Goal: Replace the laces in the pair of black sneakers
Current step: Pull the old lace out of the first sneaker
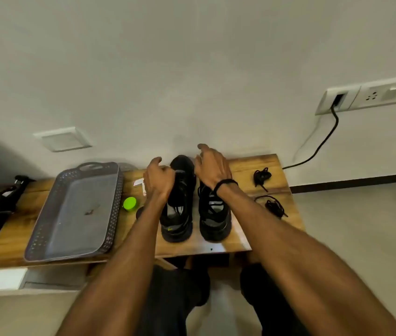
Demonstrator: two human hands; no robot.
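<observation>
The two black sneakers stand side by side on the wooden bench [243, 169] straight in front of you, heels toward you and toes toward the wall. Your left hand [159, 180] sits at the front of the left sneaker [177, 223], fingers curled in against its side. The blur keeps you from telling whether they grip it. Your right hand [212, 170] is over the toe of the right sneaker [215, 223] and hides it. Its fingers are loosely bent and spread, one lifted higher, with nothing visibly held. A black band [226, 183] circles that wrist.

To the right of the sneakers two bundles of black laces lie apart from each other: the far bundle [262, 176] and the near bundle [274, 206]. To the left, just beside your left forearm, is a green cap [130, 204], then a grey perforated tray [46, 229]. A black stand [0, 214] lies at the far left. On the wall, a black cable [323, 144] hangs from a white socket panel [371, 95].
</observation>
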